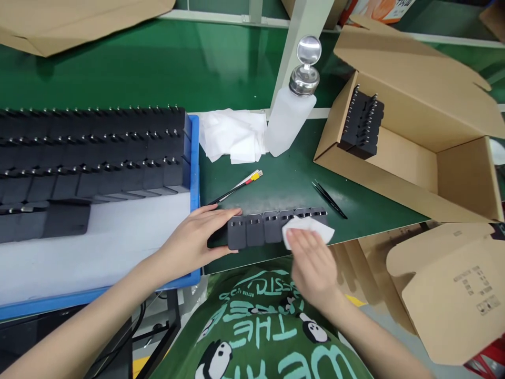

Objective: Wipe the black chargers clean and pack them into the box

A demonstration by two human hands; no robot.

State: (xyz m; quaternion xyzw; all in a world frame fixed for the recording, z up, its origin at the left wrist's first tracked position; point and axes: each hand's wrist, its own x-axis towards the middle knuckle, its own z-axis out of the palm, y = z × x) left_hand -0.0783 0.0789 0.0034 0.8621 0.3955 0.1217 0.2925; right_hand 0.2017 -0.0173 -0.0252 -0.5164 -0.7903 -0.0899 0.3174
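Here's the row of black pieces (255,230) on the green tabletop (292,181), left hand (197,231) gripping its left end, right hand (313,258) pinching a white wipe (325,231) against it! Just beyond, tweezers (330,200); blue tray (194,158) left, open carton (398,163) right, white post (294,52) behind.

**One View From the Head**

A single camera was worn on the head and aimed forward and down. The green worktable (282,181) was viewed from above, while the left hand (199,235) and right hand (316,263) were shown close up, just below the view's centre, from the wearer's side.
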